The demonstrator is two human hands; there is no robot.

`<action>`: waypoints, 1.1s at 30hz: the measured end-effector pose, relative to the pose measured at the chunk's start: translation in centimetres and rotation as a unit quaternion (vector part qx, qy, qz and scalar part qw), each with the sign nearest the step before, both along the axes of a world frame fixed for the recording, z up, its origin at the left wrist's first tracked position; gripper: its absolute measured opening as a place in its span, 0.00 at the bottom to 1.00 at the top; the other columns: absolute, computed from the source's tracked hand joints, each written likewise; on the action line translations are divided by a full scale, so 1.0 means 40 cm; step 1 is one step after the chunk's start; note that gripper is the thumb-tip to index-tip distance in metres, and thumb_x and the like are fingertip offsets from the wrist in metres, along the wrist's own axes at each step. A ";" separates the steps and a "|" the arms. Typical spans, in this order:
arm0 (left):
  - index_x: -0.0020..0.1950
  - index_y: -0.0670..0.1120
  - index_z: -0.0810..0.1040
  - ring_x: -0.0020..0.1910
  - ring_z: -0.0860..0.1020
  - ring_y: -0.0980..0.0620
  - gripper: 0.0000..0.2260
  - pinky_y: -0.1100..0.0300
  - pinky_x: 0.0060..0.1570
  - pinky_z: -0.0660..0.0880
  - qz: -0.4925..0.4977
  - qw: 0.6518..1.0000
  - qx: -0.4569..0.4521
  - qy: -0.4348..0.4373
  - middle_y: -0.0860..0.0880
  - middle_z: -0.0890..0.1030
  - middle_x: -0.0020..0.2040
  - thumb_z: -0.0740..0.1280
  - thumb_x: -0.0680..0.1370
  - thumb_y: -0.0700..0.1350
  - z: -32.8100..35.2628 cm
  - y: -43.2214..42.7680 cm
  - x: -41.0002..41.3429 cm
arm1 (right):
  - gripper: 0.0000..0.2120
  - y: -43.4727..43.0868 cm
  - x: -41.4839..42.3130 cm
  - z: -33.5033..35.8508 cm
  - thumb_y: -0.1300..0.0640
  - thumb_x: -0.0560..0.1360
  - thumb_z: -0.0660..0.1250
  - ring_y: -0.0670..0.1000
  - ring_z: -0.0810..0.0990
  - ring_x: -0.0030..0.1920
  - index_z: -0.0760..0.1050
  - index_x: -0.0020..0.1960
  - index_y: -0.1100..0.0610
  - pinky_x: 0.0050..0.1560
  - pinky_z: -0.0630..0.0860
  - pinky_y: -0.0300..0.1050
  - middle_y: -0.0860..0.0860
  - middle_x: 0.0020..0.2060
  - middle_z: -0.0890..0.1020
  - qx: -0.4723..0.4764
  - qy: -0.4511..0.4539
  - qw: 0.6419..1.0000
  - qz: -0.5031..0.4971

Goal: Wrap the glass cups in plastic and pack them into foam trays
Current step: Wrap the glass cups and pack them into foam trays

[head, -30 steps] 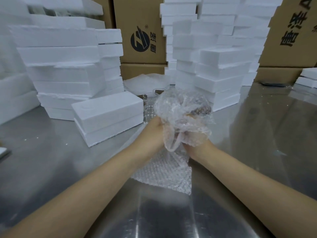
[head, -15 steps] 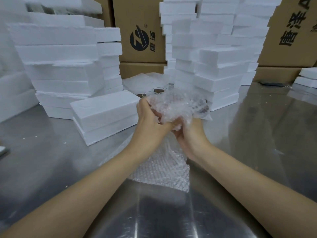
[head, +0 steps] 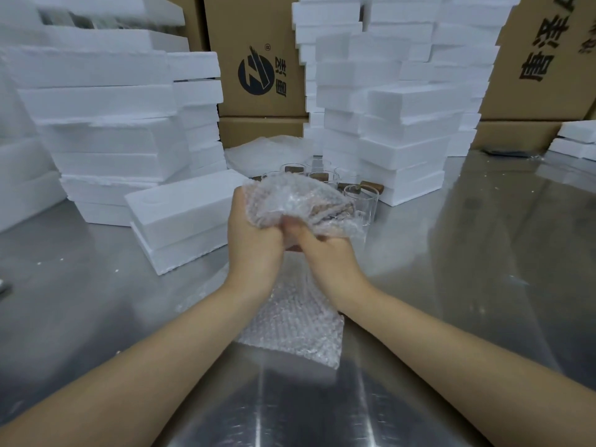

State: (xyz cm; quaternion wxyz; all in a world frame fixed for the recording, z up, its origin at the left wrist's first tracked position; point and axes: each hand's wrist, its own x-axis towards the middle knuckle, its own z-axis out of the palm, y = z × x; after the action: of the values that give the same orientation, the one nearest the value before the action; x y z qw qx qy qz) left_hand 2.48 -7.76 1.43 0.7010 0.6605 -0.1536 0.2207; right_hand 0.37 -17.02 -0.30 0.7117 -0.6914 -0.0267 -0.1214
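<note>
Steel table [head: 483,285]: runs under and all round the grip, with white crumbs scattered on it to the left.

Cardboard boxes [head: 258,43]: a wall of them well beyond the grip, printed with a dark logo.

Foam tray stacks: a tall left stack [head: 96,101] beyond and left of the grip, and a right stack [head: 406,124] beyond and right of it.

Closed foam tray [head: 180,214]: two halves, one on the other, lying flat just left of the grip and angled to the table edge.

Flat bubble-wrap sheet [head: 290,330]: on the table straight below the grip, reaching back between the forearms.

Loose plastic pile [head: 267,153]: beyond the grip, at the foot of the boxes.

Left hand [head: 254,250]: fingers curled up round the left side of the bundle, grasping it.

Right hand [head: 329,256]: cups the bundle from below at the right, with the thumb pressed into the wrap. The two hands touch at the thumbs.

Bubble-wrap bundle [head: 290,201]: held off the table between both hands, crumpled. A brown patch shows through on its right side; the cup inside is not clearly visible.

Glass cups [head: 361,201]: unwrapped, upright on the table in a cluster just beyond and right of the grip, with brown pieces among them.
</note>
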 end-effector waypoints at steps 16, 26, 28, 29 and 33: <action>0.72 0.44 0.69 0.69 0.69 0.54 0.19 0.64 0.67 0.64 0.040 0.891 0.395 -0.220 0.47 0.72 0.70 0.59 0.81 0.38 0.012 0.028 -0.006 | 0.02 -0.066 0.021 0.039 0.57 0.70 0.68 0.39 0.78 0.35 0.77 0.40 0.51 0.37 0.75 0.38 0.45 0.34 0.82 -0.139 -0.167 0.971 -0.099; 0.39 0.50 0.64 0.28 0.67 0.60 0.12 0.69 0.28 0.65 0.037 0.982 0.185 0.015 0.53 0.73 0.35 0.67 0.76 0.47 0.002 0.011 -0.005 | 0.20 -0.061 0.009 0.034 0.56 0.82 0.56 0.26 0.66 0.61 0.63 0.73 0.48 0.61 0.62 0.25 0.32 0.64 0.69 -0.189 -0.155 0.970 -0.019; 0.40 0.51 0.65 0.30 0.71 0.59 0.11 0.70 0.29 0.66 0.001 0.980 0.199 0.017 0.54 0.76 0.38 0.66 0.77 0.50 0.009 0.010 -0.009 | 0.17 -0.079 0.017 0.041 0.61 0.81 0.57 0.34 0.74 0.58 0.69 0.68 0.48 0.58 0.71 0.36 0.39 0.60 0.75 -0.126 -0.129 0.983 -0.031; 0.39 0.51 0.66 0.31 0.72 0.59 0.11 0.70 0.29 0.66 -0.017 0.980 0.198 0.013 0.55 0.77 0.38 0.66 0.77 0.51 0.015 0.014 -0.006 | 0.16 -0.084 0.023 0.044 0.62 0.80 0.57 0.42 0.76 0.59 0.71 0.65 0.48 0.59 0.74 0.45 0.44 0.61 0.77 -0.095 -0.106 0.989 -0.032; 0.40 0.45 0.66 0.29 0.68 0.52 0.14 0.59 0.30 0.64 -0.051 0.973 0.223 0.010 0.50 0.70 0.32 0.66 0.78 0.49 0.032 0.038 0.011 | 0.18 -0.077 0.030 0.045 0.65 0.78 0.61 0.45 0.73 0.64 0.72 0.62 0.47 0.62 0.70 0.39 0.41 0.60 0.75 -0.133 -0.100 0.985 -0.033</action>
State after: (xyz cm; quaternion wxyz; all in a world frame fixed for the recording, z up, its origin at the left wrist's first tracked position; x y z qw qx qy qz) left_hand 2.93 -6.23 2.69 0.5478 0.7937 -0.2256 0.1380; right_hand 1.56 -20.11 1.51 0.6024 -0.7650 -0.0910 -0.2088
